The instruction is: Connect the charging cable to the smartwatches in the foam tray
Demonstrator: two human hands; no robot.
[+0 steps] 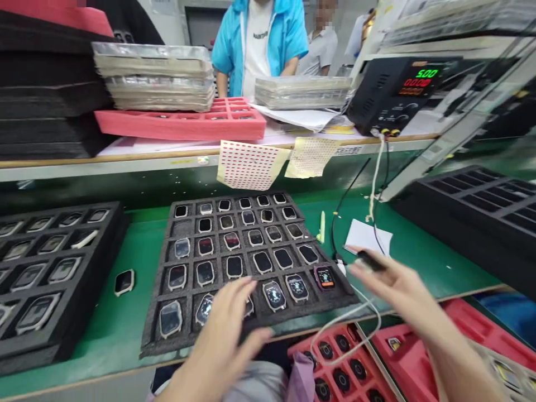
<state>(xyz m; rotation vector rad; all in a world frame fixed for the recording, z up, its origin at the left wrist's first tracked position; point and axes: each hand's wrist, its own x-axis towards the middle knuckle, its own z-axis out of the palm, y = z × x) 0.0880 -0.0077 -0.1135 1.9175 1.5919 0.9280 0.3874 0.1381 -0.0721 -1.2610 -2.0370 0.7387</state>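
A long green-topped work surface (pixel 100 312) is stretching across the room, and a raised shelf with a wooden front edge (pixel 125 157) is running along behind it. Tall stacks of black foam sheets (pixel 46 95) are rising at the left. Further back, a dark doorway (pixel 205 28) is standing in a pale wall (pixel 165 22), and bright, even indoor light is filling the room.
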